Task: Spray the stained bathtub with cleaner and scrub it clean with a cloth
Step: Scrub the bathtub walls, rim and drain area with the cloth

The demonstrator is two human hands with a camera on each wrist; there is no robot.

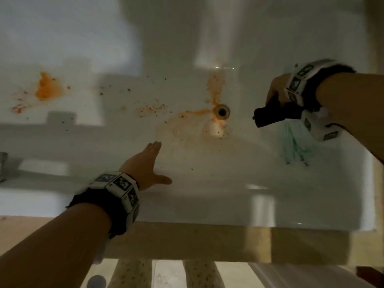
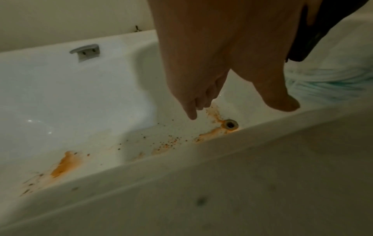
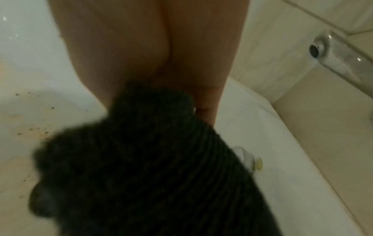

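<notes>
The white bathtub (image 1: 259, 179) is smeared with orange stains (image 1: 48, 89) at the left and around the drain (image 1: 222, 111), with dark specks between them. Teal streaks (image 1: 296, 142) run down the tub's right end. My right hand (image 1: 275, 90) grips a bunched black ribbed cloth (image 1: 274, 114) above those streaks, right of the drain. The cloth (image 3: 141, 159) fills the right wrist view below the hand (image 3: 151, 47). My left hand (image 1: 153, 163) hovers flat with straight fingers over the near slope, holding nothing. The left wrist view shows the left hand (image 2: 240, 110) above the drain (image 2: 231, 124).
A beige tiled ledge (image 1: 187, 242) runs along the tub's near side. A chrome grab handle (image 2: 86, 51) sits on the far wall of the tub. At the right end, a chrome tap (image 3: 339, 59) juts from the tiled wall and a small clear object (image 3: 250, 159) lies on the rim.
</notes>
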